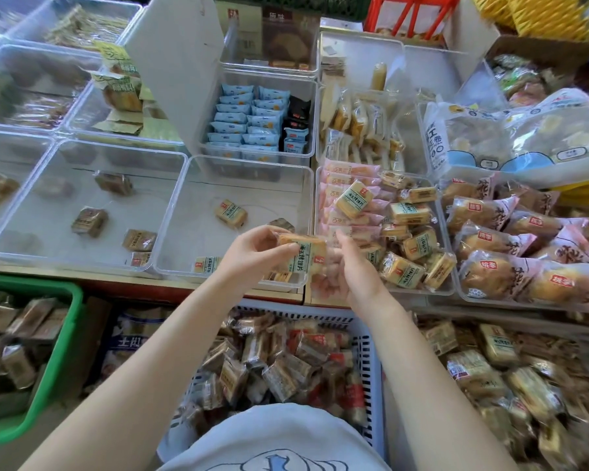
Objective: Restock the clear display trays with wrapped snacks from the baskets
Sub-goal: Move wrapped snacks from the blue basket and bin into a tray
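1. Yellow wrapped snack [301, 254] is pinched in the left hand [255, 254], thumb and fingers curled round its left end.
2. Right hand [356, 270] sits just beside its right edge, fingers curved; whether it grasps anything I cannot tell.
3. Both hover over the near corner of a clear tray [184, 212] holding a few snacks.
4. Below stands a pale basket [371, 365] piled with wrapped snacks.

left hand [252, 249] grips wrapped snack [303, 253], right hand [357, 266] prob. touching, over clear tray [170, 232]

Both bare forearms reach forward, hands close together: left hand [256, 250] curled in a pinch, right hand [356, 266] with fingers loosely extended.
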### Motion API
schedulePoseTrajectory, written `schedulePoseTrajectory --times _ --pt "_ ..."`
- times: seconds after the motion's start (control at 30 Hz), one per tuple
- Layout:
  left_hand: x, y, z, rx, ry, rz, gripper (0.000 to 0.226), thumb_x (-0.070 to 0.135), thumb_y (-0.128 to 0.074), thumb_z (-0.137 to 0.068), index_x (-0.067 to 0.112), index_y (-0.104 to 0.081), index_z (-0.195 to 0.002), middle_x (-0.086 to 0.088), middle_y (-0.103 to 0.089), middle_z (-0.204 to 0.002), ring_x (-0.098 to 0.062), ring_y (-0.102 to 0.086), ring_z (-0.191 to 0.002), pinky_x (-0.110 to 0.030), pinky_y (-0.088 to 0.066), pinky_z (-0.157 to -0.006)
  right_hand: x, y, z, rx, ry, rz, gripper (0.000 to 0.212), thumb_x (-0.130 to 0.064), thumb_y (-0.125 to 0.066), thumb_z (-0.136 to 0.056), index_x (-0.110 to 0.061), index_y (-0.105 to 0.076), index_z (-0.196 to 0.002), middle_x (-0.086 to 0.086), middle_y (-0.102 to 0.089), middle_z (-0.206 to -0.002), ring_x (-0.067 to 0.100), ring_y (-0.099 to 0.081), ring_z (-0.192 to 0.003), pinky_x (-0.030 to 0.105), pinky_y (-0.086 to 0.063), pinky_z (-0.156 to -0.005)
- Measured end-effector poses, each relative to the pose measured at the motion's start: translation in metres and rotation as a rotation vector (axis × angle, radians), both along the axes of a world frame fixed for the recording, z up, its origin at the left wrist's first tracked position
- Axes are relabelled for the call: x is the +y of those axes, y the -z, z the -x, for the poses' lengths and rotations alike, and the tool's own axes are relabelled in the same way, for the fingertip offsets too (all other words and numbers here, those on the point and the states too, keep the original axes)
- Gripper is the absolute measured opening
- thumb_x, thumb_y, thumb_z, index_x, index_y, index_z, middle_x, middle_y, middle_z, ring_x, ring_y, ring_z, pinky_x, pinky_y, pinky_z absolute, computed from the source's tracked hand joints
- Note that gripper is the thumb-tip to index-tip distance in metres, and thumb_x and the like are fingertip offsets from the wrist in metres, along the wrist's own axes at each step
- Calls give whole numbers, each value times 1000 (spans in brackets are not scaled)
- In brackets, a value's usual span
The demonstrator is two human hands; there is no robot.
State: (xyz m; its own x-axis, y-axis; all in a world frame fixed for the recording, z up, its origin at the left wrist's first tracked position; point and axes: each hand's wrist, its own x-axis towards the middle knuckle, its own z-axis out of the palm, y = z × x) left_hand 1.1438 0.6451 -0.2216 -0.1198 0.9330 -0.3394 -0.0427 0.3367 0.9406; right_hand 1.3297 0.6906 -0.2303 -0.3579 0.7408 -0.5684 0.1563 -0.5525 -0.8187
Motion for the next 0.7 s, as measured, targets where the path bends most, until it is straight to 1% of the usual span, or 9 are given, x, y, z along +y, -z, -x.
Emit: schedulePoseTrajectory --times 0.1,0.2,0.27,0.37,0.43,0.5,0.53,0.63,0.7 --pt "5 15 12 108 -141 71 29 18 -74 -88 10 -63 -114 -6 -72 -101 -14 -71 -82 -19 -55 -62 8 7 -10 -235 149 -329 40 -38 -42 -106 -9 -68 -96 9 -72 -75 17 -66 -65 31 -52 -64" --pt "14 40 27 508 -145 110 27 16 -72 -85 16 -59 -109 -1 -68 -99 -13 -68 -81 -21 -56 -62 23 20 -30 -596 134 -617 18 -26 -51 -101 -16 -66 -96 1 -70 -86 17 -66 -79 27 -44 -64" --pt "18 57 32 658 -98 127 28 18 -70 -88 15 -58 -113 -3 -68 -102 -11 -64 -81 -22 -53 -65 33 32 -42 -839 -126 -615 20 -32 -55 -99 -17 -65 -109 3 -67 -104 24 -62 -97 30 -43 -72" --pt "22 72 34 770 26 219 50 28 -64 -95 13 -47 -140 -6 -66 -119 -12 -61 -87 -20 -45 -64 37 52 -49 -1061 -563 -435 51 -47 -55 -95 -24 -50 -140 10 -49 -138 32 -45 -129 45 -41 -104" --pt "21 75 33 819 75 250 62 35 -60 -97 15 -36 -150 -9 -56 -135 -20 -58 -107 -31 -50 -80 33 60 -49 -1061 -606 -363 61 -52 -51 -95 -26 -39 -149 11 -44 -144 33 -42 -132 48 -35 -110" --pt "18 72 29 884 63 179 56 34 -58 -97 14 -41 -148 -11 -47 -145 -26 -46 -129 -40 -43 -99 33 65 -50 -1042 -582 -359 64 -56 -50 -94 -27 -37 -150 10 -47 -140 32 -45 -129 48 -33 -108" --pt "16 69 26 886 47 127 50 29 -57 -97 14 -47 -144 -11 -47 -145 -25 -43 -130 -38 -40 -100 34 65 -51 -1032 -579 -370 64 -57 -52 -93 -28 -38 -148 8 -48 -138 32 -47 -127 48 -34 -107" --pt "5 58 15 802 48 38 33 24 -57 -97 16 -60 -129 -2 -60 -124 -15 -55 -107 -25 -41 -85 36 60 -56 -908 -517 -404 53 -45 -67 -89 -28 -52 -137 1 -51 -126 26 -54 -116 44 -42 -101" --pt "0 55 8 684 82 42 22 25 -57 -98 22 -65 -118 4 -67 -108 -11 -62 -94 -22 -49 -77 35 58 -57 -820 -421 -463 41 -30 -71 -89 -23 -60 -128 -2 -54 -116 24 -58 -108 35 -45 -87"
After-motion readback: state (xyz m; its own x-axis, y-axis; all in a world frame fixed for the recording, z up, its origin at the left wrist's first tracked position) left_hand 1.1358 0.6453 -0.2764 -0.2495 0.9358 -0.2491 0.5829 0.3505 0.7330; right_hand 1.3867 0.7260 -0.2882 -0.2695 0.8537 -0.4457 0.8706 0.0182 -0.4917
